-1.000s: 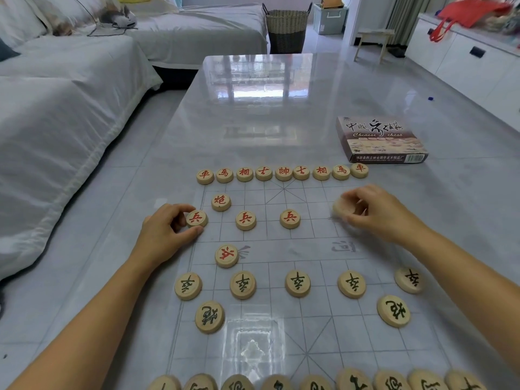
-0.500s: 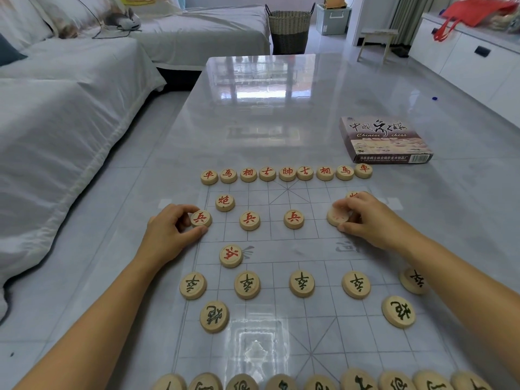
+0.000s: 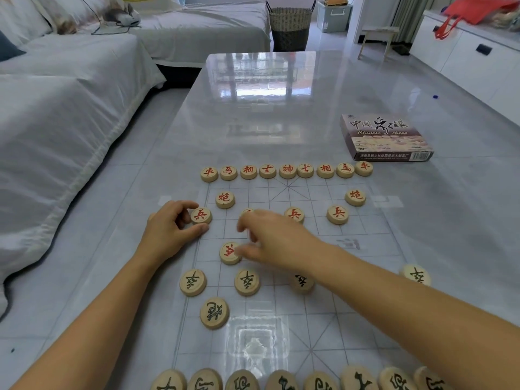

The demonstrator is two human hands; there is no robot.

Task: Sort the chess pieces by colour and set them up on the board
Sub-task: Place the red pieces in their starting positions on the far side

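A clear gridded board sheet lies on the glossy table. The red back row lines its far edge, with red cannons behind red soldiers. My left hand pinches the far-left red soldier on the board. My right hand reaches across the middle, fingers spread, thumb touching a loose, turned red soldier; it partly hides another soldier. Black soldiers, a black cannon and the black back row sit nearer me.
The Chinese chess box lies on the table at the far right of the board. A covered sofa runs along the left. A woven basket, a stool and white cabinets stand beyond the table.
My right hand let go of a red soldier on the board's right side and swept left to the loose red soldier. My left hand stayed on its soldier.
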